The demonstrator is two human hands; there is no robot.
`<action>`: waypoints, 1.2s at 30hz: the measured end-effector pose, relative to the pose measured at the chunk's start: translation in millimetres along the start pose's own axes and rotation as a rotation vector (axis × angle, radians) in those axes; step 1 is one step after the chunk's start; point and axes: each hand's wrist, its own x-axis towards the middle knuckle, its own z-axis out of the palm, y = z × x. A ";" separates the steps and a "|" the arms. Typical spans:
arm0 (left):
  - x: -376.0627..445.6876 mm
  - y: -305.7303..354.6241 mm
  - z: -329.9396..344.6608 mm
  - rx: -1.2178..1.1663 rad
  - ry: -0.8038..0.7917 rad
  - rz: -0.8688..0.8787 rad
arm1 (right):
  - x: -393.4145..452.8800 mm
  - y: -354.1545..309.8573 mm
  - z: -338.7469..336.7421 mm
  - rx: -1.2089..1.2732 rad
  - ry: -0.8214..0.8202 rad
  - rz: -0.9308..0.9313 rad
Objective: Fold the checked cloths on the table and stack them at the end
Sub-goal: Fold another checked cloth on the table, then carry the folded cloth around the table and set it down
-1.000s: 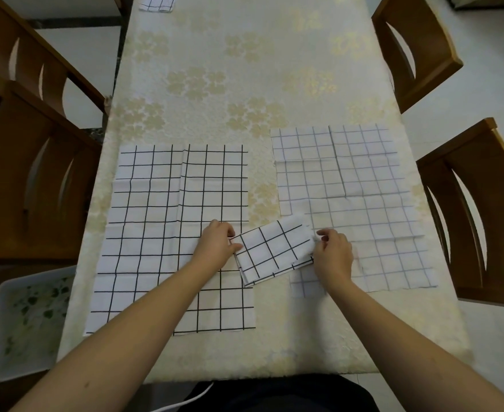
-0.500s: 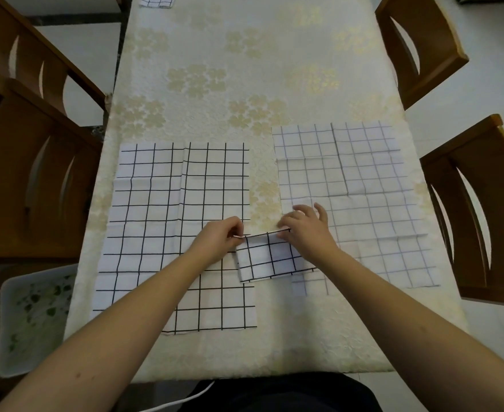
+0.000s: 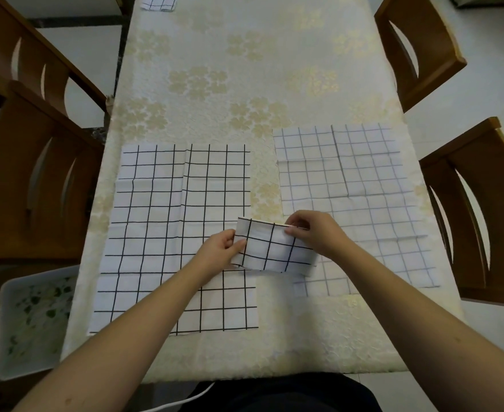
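Observation:
A small folded white cloth with black checks (image 3: pixel 274 249) is held just above the table between both hands. My left hand (image 3: pixel 219 252) pinches its left edge and my right hand (image 3: pixel 316 233) pinches its top right corner. Beneath it lie two large cloths spread flat: a bold black-checked cloth (image 3: pixel 167 221) on the left and a paler thin-lined checked cloth (image 3: pixel 360 185) on the right. Another small folded checked cloth (image 3: pixel 159 2) rests at the far end of the table, partly cut off by the frame.
The table (image 3: pixel 244 69) wears a cream floral tablecloth. Wooden chairs stand on the left (image 3: pixel 30 162) and on the right (image 3: pixel 482 209), with another at the far right (image 3: pixel 417 46). A white plastic tray (image 3: pixel 30 322) sits on the floor at the lower left.
My right hand slid from the small cloth's right edge to its top. Both hands have lifted the folded cloth slightly and turned it squarer.

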 end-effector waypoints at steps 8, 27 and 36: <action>-25.1 24.3 -11.4 -0.175 0.017 0.028 | -32.1 8.3 -25.4 0.193 -0.207 0.178; -72.2 55.8 10.7 -0.336 -0.024 0.060 | -157.5 -2.4 17.5 0.970 0.444 0.271; -100.1 107.1 64.5 -0.176 -0.213 0.152 | -234.5 13.3 -13.3 0.974 0.709 0.256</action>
